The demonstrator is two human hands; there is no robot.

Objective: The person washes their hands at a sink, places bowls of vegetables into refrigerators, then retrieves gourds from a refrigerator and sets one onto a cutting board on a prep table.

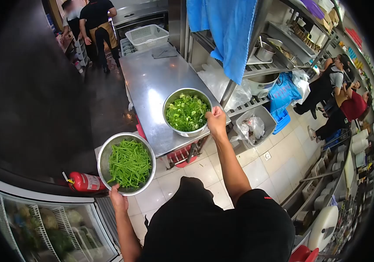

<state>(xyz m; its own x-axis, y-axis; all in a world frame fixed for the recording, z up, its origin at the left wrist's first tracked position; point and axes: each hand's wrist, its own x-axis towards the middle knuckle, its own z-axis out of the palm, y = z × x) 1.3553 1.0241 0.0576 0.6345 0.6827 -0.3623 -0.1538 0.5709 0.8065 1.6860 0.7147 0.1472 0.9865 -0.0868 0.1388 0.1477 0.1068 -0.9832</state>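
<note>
My left hand (118, 198) grips the near rim of a wide metal bowl (102, 158), held in the air left of the steel table. Cut green stalks (129, 163), long and thin like beans, fill it. At the right, my right hand (215, 120) is closed on the rim of a deeper metal bowl (187, 132). That one holds chopped green onions (186, 112) and is at the near end of the table; I cannot tell whether it rests on the top or hangs just above it.
The steel table (145, 74) runs away from me, with a white plastic basket (147, 37) beyond its far end. A fire extinguisher (86, 181) and a glass-front fridge (47, 222) are at left. A grey bin (263, 144) stands right. Several people are farther off on both sides.
</note>
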